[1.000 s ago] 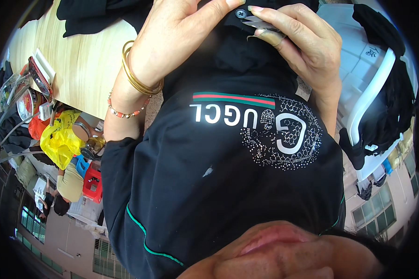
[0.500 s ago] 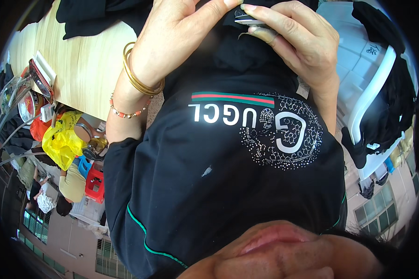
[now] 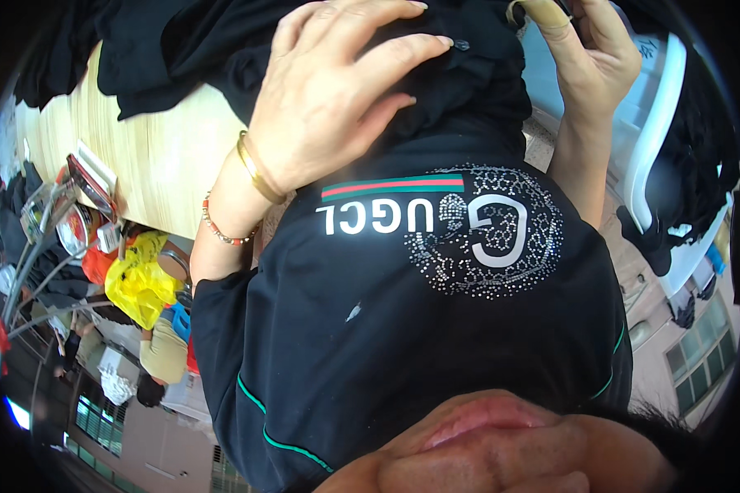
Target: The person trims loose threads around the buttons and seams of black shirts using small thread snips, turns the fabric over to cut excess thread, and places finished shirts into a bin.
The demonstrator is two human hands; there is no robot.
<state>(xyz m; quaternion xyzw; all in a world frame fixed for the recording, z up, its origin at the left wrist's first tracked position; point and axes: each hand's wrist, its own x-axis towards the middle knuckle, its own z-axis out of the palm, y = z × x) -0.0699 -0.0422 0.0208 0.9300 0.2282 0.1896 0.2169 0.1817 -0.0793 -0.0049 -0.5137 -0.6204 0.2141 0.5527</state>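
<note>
My left hand (image 3: 337, 90) lies over black cloth (image 3: 477, 86) at the top of the view, its fingers spread apart. The index fingertip is beside a small dark shiny round piece (image 3: 461, 44), perhaps a button, on the cloth. My right hand (image 3: 592, 66) is raised at the upper right, apart from the left, with its fingers curled. A yellowish wrap (image 3: 548, 12) covers one of its fingertips. The top edge cuts off those fingertips, so what they hold is hidden.
A light wooden table (image 3: 156, 156) is at the left, with more black cloth (image 3: 152, 66) on it. Beside it hangs a yellow plastic bag (image 3: 144, 283). A white plastic tub (image 3: 662, 140) with dark cloth stands at the right. A person (image 3: 163, 357) sits farther off at the left.
My hands have moved apart. The right one went up and right, carrying the small metal blade-like thing out of sight; the left one opened over the cloth.
</note>
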